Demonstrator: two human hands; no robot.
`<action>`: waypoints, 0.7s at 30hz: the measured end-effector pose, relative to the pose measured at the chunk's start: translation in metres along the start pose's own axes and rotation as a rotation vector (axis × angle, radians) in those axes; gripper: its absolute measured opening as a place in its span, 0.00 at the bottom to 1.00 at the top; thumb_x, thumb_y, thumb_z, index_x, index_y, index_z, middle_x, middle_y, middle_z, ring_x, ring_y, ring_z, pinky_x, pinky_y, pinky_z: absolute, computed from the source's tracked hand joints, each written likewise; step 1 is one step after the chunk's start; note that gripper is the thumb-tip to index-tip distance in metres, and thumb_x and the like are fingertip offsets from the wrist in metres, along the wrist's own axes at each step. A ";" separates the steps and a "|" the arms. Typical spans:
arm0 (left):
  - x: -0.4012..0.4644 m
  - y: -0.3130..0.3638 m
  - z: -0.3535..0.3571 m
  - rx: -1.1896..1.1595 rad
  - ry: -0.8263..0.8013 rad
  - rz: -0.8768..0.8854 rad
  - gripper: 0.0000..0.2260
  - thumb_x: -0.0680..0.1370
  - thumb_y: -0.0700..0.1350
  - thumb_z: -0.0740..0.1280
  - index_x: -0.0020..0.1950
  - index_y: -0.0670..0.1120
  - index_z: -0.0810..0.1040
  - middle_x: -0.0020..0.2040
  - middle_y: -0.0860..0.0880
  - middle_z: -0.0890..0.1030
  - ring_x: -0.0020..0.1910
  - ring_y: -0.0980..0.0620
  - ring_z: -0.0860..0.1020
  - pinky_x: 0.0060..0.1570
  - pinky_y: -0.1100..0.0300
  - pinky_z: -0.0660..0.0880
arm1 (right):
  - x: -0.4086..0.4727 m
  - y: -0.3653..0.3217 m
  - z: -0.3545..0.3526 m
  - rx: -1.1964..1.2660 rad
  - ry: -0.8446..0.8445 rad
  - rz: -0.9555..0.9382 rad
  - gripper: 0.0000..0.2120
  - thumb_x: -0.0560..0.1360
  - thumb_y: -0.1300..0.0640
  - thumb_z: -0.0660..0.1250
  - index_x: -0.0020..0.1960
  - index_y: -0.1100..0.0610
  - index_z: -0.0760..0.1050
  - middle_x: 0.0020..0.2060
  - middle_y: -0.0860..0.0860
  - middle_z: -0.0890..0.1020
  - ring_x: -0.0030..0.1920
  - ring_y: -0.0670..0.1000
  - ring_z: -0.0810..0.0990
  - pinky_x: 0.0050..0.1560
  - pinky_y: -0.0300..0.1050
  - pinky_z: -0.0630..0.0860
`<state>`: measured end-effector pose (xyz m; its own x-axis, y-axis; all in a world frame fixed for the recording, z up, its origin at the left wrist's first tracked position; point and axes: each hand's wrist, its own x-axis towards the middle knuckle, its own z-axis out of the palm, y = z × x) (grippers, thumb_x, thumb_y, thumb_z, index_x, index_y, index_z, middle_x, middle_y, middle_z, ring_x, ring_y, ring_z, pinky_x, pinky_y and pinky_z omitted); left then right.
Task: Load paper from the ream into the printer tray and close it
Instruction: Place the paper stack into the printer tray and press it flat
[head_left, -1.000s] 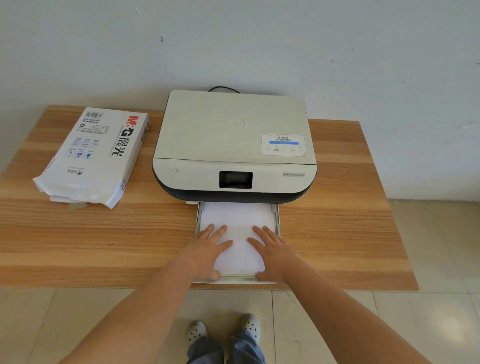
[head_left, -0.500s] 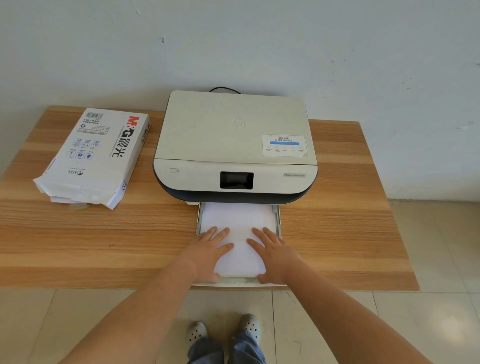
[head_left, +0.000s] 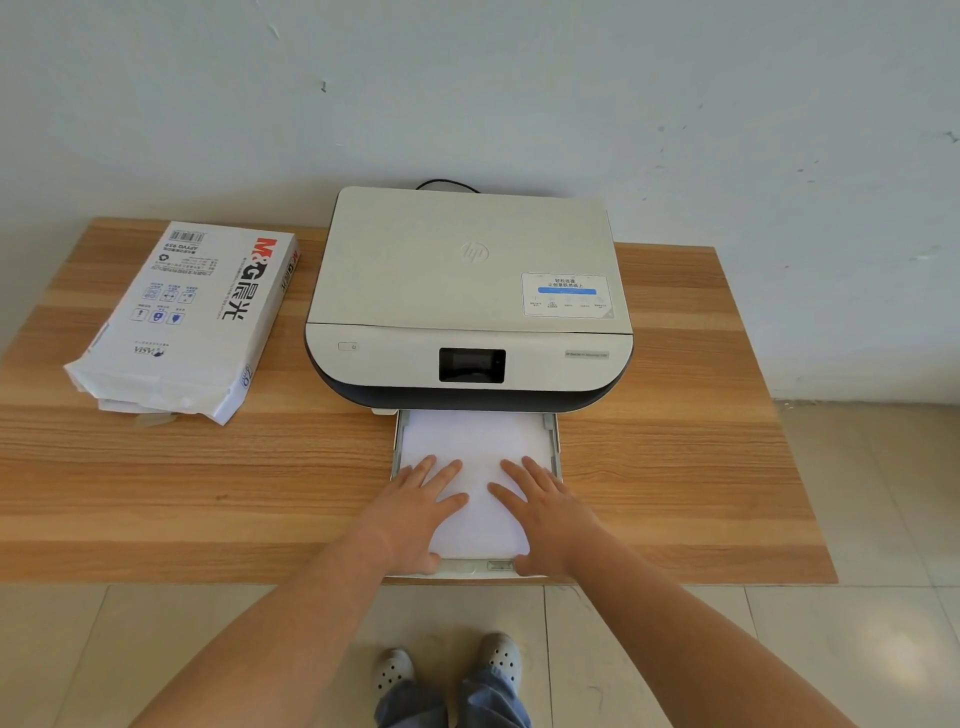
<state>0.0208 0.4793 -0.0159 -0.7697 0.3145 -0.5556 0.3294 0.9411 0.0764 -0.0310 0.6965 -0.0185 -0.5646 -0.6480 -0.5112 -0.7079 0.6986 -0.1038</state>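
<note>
Both palms are down flat: your left hand (head_left: 413, 512) and your right hand (head_left: 550, 512) lie side by side on the paper (head_left: 478, 447), fingers straight and spread, thumbs at the near edge, gripping nothing, just pressing the sheets into place. Nearest you, at 6 o'clock, the front lip of the tray (head_left: 470, 567) sits at the table's near edge, and the white stack fills it right up to the printer's mouth. So the loading looks done, going by how squarely the sheets lie between the side rails; whether the far end of the stack is seated inside, you can't tell from here.

What's left, by my reading: the close. That tray is pulled well out, so you have one push toward 12 o'clock ahead of you. Your thumbs are already by the front lip, a handy spot to drive from. Keep the stack flat as it goes, or a lifted corner could catch on the housing.

Further out at 12 o'clock the printer (head_left: 470, 291) sits with its lid down and its small screen dark. Away at 10 o'clock on the wooden table (head_left: 675, 467) the ream (head_left: 192, 317) lies flat, its wrapper torn open at the near end, well apart from the printer and from both hands; you shouldn't need it again unless the stack proves thin
</note>
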 end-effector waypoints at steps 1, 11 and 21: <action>0.001 0.000 0.001 0.000 0.001 -0.003 0.36 0.75 0.56 0.65 0.78 0.57 0.49 0.79 0.49 0.36 0.77 0.42 0.37 0.75 0.45 0.45 | 0.002 -0.001 0.000 -0.013 -0.004 -0.001 0.46 0.73 0.42 0.67 0.79 0.49 0.40 0.78 0.54 0.38 0.77 0.58 0.35 0.73 0.54 0.37; 0.003 0.004 0.000 -0.030 -0.033 -0.040 0.37 0.75 0.54 0.66 0.78 0.56 0.48 0.79 0.49 0.37 0.77 0.41 0.38 0.75 0.44 0.44 | 0.003 -0.004 0.004 0.006 -0.040 0.045 0.47 0.74 0.43 0.67 0.79 0.53 0.39 0.78 0.55 0.35 0.77 0.59 0.34 0.73 0.53 0.36; 0.004 0.002 0.001 -0.019 -0.008 -0.045 0.38 0.74 0.56 0.66 0.78 0.56 0.47 0.79 0.49 0.35 0.77 0.42 0.37 0.75 0.45 0.43 | 0.004 -0.001 0.002 -0.014 -0.033 0.035 0.48 0.73 0.42 0.68 0.79 0.52 0.39 0.78 0.54 0.35 0.76 0.59 0.32 0.69 0.52 0.33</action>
<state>0.0193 0.4818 -0.0188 -0.7788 0.2711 -0.5657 0.2841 0.9564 0.0674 -0.0315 0.6938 -0.0219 -0.5745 -0.6129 -0.5424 -0.6940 0.7161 -0.0741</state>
